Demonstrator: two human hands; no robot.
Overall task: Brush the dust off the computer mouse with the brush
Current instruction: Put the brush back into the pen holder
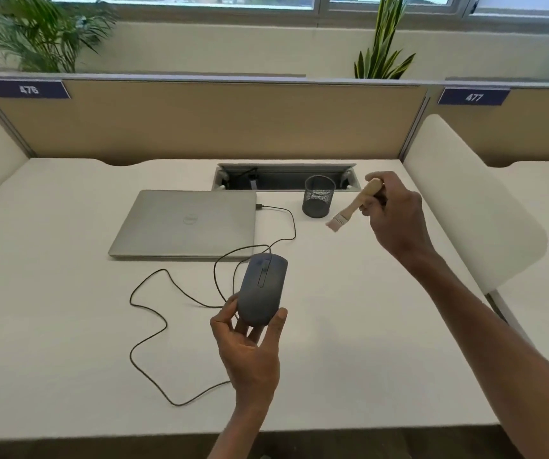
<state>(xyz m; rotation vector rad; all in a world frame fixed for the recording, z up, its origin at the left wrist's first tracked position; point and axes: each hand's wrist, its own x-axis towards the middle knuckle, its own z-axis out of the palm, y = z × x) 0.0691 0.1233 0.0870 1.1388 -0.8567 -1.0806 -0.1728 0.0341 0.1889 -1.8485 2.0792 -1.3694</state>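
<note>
My left hand (249, 346) holds a dark grey wired computer mouse (263, 286) up above the white desk, thumb and fingers gripping its rear end, buttons facing up. Its black cable (148, 326) loops across the desk and runs to the closed laptop. My right hand (392, 210) grips the wooden handle of a small flat brush (352, 207) well to the upper right of the mouse. The pale bristles point down and left, apart from the mouse.
A closed silver laptop (185, 223) lies behind the mouse. A black mesh pen cup (318, 200) stands beside the brush, in front of an open cable tray (283, 177). White dividers flank the desk (365, 359); a tan partition rises at the back.
</note>
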